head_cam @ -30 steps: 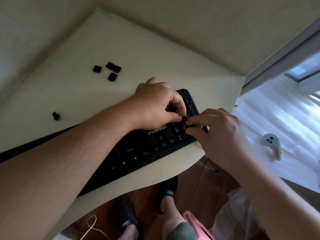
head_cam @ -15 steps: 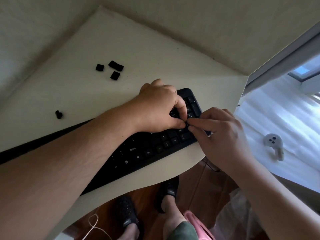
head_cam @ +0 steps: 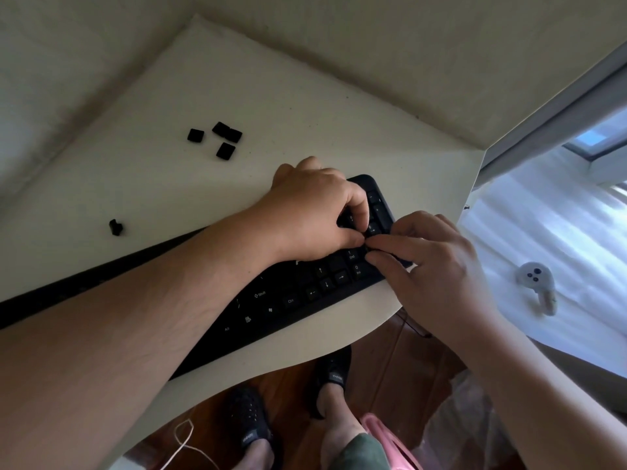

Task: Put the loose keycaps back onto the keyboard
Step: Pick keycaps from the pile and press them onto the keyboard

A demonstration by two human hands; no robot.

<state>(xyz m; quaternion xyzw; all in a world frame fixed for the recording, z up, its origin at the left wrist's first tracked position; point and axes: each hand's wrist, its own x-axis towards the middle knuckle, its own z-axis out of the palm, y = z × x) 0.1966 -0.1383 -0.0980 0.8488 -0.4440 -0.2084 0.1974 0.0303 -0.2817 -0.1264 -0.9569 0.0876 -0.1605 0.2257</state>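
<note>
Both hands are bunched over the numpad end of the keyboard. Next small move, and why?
Probably press straight down where the fingertips meet. The left hand and right hand converge on one spot at the right end of the keyboard, so a keycap seems to be going in, though it is hidden. Then fetch one of the loose keycaps lying on the table.

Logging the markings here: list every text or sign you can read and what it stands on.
"Shift": keyboard key
"Ctrl": key
"Alt": key
"End": numpad key
"0": numpad key
Arrows: four keys
Shoe label: too blurred to read
</note>
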